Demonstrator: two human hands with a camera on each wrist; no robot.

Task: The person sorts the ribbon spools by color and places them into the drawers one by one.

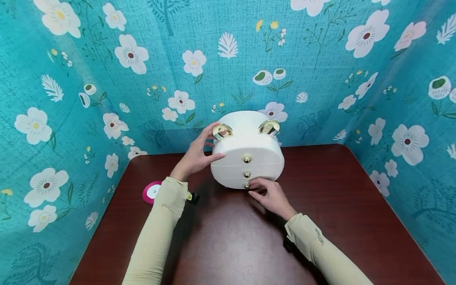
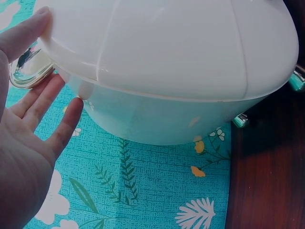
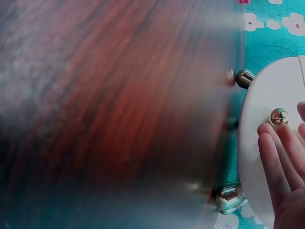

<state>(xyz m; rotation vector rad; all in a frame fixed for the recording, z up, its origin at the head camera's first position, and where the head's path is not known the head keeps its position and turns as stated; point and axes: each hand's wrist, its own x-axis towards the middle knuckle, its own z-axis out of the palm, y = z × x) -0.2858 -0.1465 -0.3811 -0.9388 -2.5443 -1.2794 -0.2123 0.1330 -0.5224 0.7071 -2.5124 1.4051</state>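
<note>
A white rounded box (image 1: pixel 247 156) with two gold ear-like rings and a column of gold knobs stands at the back of the table. At its left side is my left hand (image 1: pixel 196 156), thumb laid on the front face and fingers reaching behind by the left gold ring (image 1: pixel 222 131). In the left wrist view these fingers look fairly straight against the white shell (image 2: pixel 176 52). My right hand (image 1: pixel 271 196) is at the lowest knob (image 1: pixel 247 186), thumb and fingertips apart. The right wrist view has extended fingertips right beside that knob (image 3: pixel 279 117).
A pink ring-shaped roll with a white centre (image 1: pixel 152 191) lies on the left of the dark red wooden table (image 1: pixel 228 245), partly behind the left sleeve. Turquoise floral cloth (image 1: pixel 228 79) hangs close behind the box and along both sides. Small metallic feet (image 3: pixel 228 198) support the box.
</note>
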